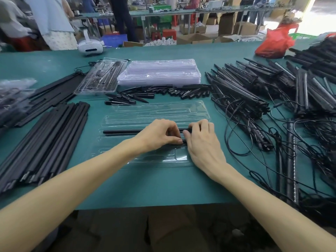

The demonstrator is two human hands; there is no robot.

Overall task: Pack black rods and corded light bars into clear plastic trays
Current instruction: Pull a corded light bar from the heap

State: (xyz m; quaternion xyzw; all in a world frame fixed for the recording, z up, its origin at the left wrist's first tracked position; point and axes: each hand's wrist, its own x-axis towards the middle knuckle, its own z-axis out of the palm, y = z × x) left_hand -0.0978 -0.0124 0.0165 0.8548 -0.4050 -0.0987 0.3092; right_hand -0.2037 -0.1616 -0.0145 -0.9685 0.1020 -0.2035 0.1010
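Head camera: holding a black rod [123, 132] lengthwise in a middle groove of the open clear plastic tray [145, 113] on the green table [145, 184]. Gripping with left hand [160, 135], fingers curled onto it; pinching near its right end with right hand [201, 142], thumb against fingertips. Corded light bars [254, 99] heaped at right, apart.

Factory packing floor. A long green-matted workbench [163, 188] is heaped with bulk stock: black rods [45, 142], corded light bars [245, 91], a stack of clear trays [160, 71]. Behind it are further benches [218, 10], open cardboard boxes [194, 38], plastic crates [161, 20], red stools [169, 33] and people [54, 20] standing at work.
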